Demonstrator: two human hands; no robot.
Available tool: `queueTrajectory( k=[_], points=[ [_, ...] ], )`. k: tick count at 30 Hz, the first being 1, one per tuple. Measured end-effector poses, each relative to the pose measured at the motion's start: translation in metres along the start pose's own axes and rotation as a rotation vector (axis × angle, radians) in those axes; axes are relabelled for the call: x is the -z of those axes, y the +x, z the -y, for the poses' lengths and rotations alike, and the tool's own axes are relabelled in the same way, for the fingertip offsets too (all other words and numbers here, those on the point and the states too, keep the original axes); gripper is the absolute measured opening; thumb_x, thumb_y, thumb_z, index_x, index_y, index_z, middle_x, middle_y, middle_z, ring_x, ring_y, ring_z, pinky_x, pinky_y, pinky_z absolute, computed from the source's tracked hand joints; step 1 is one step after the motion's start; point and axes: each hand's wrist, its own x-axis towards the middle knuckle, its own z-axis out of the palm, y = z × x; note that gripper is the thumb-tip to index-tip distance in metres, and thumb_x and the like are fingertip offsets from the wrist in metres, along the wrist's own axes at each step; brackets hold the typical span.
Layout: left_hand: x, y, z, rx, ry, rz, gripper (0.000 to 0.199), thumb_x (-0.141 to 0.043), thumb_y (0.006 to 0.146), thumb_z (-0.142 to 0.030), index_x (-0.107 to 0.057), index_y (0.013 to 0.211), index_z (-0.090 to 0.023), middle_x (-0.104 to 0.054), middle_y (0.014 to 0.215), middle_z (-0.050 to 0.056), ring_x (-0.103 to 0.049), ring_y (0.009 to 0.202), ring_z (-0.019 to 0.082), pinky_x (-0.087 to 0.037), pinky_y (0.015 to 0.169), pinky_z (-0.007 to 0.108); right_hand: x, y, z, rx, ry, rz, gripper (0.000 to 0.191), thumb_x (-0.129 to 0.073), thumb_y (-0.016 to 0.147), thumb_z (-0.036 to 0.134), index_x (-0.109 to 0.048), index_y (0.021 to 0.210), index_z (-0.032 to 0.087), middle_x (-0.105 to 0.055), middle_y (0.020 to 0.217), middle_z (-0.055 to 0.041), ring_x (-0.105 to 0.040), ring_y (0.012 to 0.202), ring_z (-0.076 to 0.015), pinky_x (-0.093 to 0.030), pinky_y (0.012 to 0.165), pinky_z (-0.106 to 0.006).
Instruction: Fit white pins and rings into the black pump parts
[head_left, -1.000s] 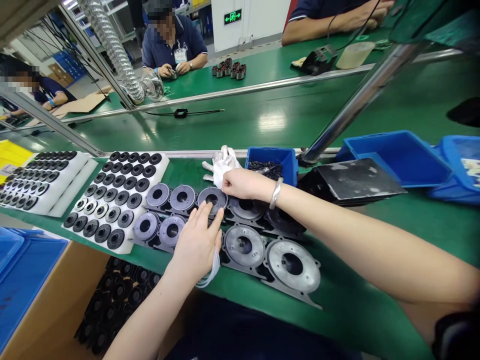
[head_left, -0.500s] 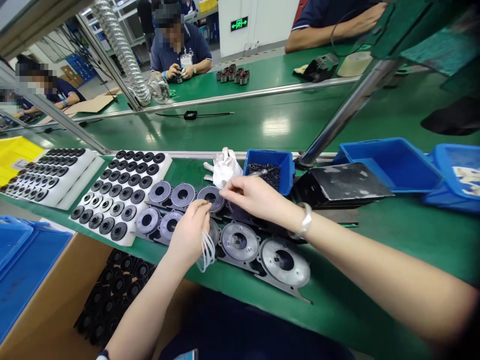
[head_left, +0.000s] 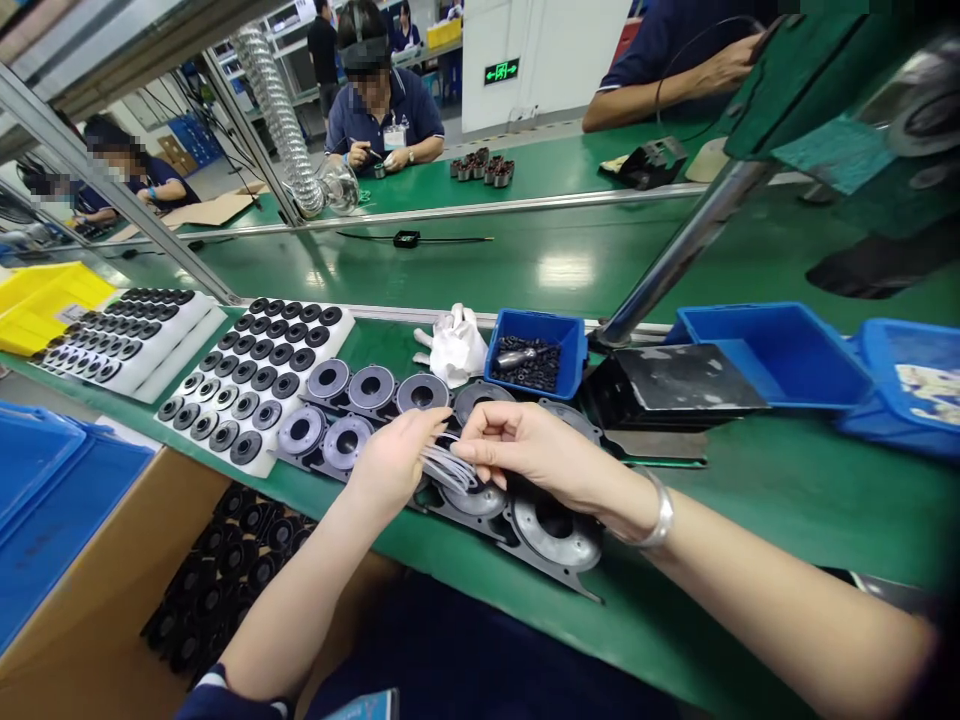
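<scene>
My left hand (head_left: 390,460) is closed round a bundle of thin pale-grey rings (head_left: 448,468), which stick out past its fingertips. Thumb and fingers of my right hand (head_left: 529,450) pinch the bundle's right end. Both hands are just above two rows of round metal housings with centre holes. In the front row, a large silvery housing (head_left: 557,530) shows below my right wrist. A dark-rimmed housing (head_left: 423,393) belongs to the back row, behind my fingers. Several housings are partly hidden by my hands.
A white glove (head_left: 456,348) lies behind the housings, beside a blue bin (head_left: 576,362) of small black parts. White foam trays (head_left: 337,335) of black discs stand left. A slanted metal post (head_left: 679,255) rises at right. Co-workers sit across the bench.
My right hand has come down and right to the rings and now pinches them. The ring bundle, hanging below my left hand before, now points right between both hands. The view has shifted slightly.
</scene>
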Motion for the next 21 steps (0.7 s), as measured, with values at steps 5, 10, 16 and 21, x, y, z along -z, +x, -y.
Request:
queueTrajectory(
  k=[5,10,16,21],
  points=[
    [-0.004,-0.007,-0.003,-0.081,-0.070,0.031,0.040,-0.044,0.098,-0.017,-0.048,0.138,-0.015,-0.070,0.107,0.010,-0.069,0.097,0.017,-0.060,0.085,0.029,0.010,-0.008,0.000,0.024,0.052,-0.031,0.044,-0.078,0.076,0.054,-0.059,0.077,0.014,-0.063,0.066,-0.0016,-0.053,0.054,-0.0091,-0.044,0.055,-0.021],
    [-0.001,-0.022,0.003,0.062,-0.338,-0.169,0.045,-0.041,0.099,-0.016,-0.046,0.143,-0.022,-0.067,0.114,0.010,-0.070,0.097,0.015,-0.061,0.085,0.030,0.038,-0.003,-0.001,0.069,-0.210,-0.319,0.045,-0.076,0.074,0.056,-0.061,0.074,0.014,-0.060,0.060,-0.0004,-0.050,0.049,-0.0087,-0.039,0.048,-0.020],
    [0.002,-0.022,0.008,0.157,-0.296,-0.241,0.035,-0.040,0.099,-0.020,-0.063,0.125,-0.017,-0.070,0.104,0.008,-0.069,0.094,0.015,-0.062,0.081,0.030,0.064,0.016,-0.015,0.067,-0.539,-0.473,0.020,-0.067,0.082,0.034,-0.060,0.079,0.016,-0.061,0.057,0.0011,-0.054,0.050,-0.0114,-0.041,0.052,-0.022],
    [-0.012,-0.003,0.000,-0.037,-0.113,0.057,0.037,-0.037,0.099,-0.020,-0.060,0.127,-0.015,-0.062,0.132,0.010,-0.054,0.129,0.019,-0.043,0.114,0.043,0.064,0.027,-0.020,0.127,-0.719,-0.454,0.014,-0.060,0.087,0.027,-0.063,0.077,0.016,-0.063,0.060,0.0006,-0.060,0.055,-0.0147,-0.046,0.062,-0.026]
  ],
)
